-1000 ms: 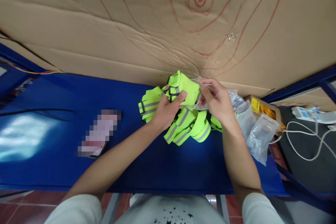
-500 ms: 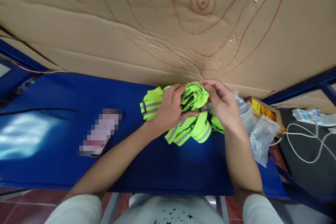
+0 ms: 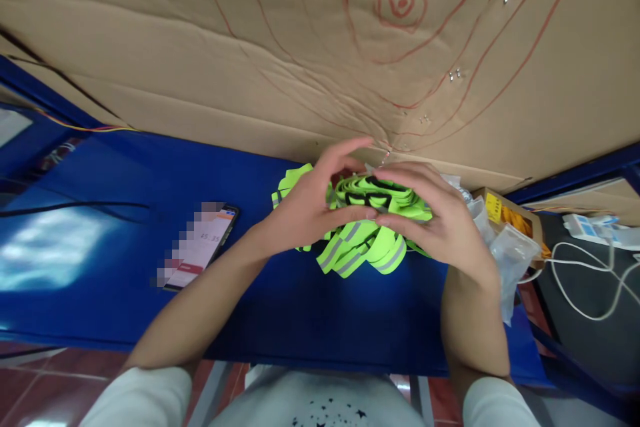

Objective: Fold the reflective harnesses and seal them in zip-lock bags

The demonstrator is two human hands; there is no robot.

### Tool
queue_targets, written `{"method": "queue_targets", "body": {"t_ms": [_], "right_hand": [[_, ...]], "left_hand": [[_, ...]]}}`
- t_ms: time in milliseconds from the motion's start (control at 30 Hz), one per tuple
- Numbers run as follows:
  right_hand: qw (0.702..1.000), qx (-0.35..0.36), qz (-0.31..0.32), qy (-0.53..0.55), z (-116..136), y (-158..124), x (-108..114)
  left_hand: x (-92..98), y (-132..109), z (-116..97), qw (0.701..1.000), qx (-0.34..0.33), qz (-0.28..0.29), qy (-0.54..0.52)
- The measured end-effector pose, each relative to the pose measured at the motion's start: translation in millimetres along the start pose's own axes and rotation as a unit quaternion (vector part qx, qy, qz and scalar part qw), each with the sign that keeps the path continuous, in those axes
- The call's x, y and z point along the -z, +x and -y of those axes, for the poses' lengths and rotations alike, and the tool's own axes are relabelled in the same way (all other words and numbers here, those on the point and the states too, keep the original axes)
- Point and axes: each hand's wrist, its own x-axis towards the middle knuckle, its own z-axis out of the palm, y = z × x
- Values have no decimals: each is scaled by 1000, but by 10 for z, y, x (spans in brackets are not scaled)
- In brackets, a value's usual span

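Both hands hold one folded neon-green reflective strap bundle (image 3: pixel 376 195) with black buckles, lifted just above a pile of more neon-green reflective straps (image 3: pixel 358 250) on the blue table (image 3: pixel 125 213). My left hand (image 3: pixel 310 203) grips the bundle's left end, thumb below and fingers curled over the top. My right hand (image 3: pixel 434 220) clasps its right end, fingers wrapped across the front.
A phone (image 3: pixel 200 247) lies on the table to the left. Clear plastic bags (image 3: pixel 510 257) and a small cardboard box (image 3: pixel 515 217) sit at the right. A white cable (image 3: pixel 590 280) trails beyond the table's right edge. A large cardboard sheet (image 3: pixel 250 47) stands behind.
The bundle has been turned and flattened between both hands; the right hand shifted from its top to its right end. The camera view drifted slightly.
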Motion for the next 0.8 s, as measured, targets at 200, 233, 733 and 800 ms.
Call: {"method": "queue_targets", "body": {"t_ms": [200,233,733,800], "right_hand": [[982,-96,-165,-10,60,8,-160],[976,-114,-185,-3,48,2,-170],[988,-106,-45,104,-109,-80,17],[986,-111,-54,109,-119,-79,-37]], "left_hand": [[-106,-22,-131,982,54,-11,-183],[-128,-22,-138,981,53,-10,-187],[-23,69,215,984,-3,178,-18],[-84,55,221,987,4,162,2]]}}
